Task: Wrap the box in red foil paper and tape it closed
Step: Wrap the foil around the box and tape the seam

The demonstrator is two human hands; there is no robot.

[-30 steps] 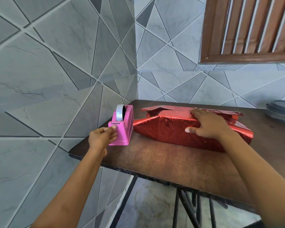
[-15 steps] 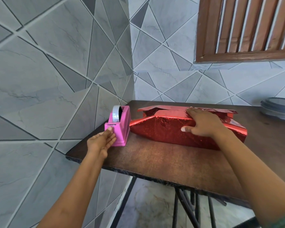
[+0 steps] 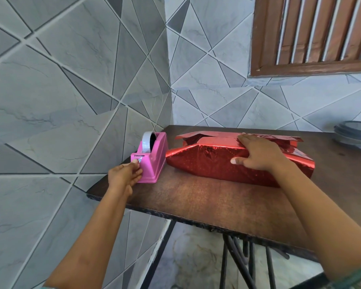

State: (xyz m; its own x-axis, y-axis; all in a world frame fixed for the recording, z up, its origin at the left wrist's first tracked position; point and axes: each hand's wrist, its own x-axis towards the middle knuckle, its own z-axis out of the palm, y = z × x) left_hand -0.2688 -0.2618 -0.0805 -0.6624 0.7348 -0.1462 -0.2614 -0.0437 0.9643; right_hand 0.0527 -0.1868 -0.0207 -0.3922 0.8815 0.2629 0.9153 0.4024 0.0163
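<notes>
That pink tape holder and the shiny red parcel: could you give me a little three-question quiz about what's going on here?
1. True or false: the right hand lies flat on top of the red foil-wrapped box.
2. What are the left hand's fingertips touching? A) the window B) the cutter end of the pink tape dispenser C) the grey containers
3. Fill in: the foil at the box's left end is not yet ____ flat.

Key: 1 true. 2 B. 3 folded; its flaps stand open above the table.
</notes>
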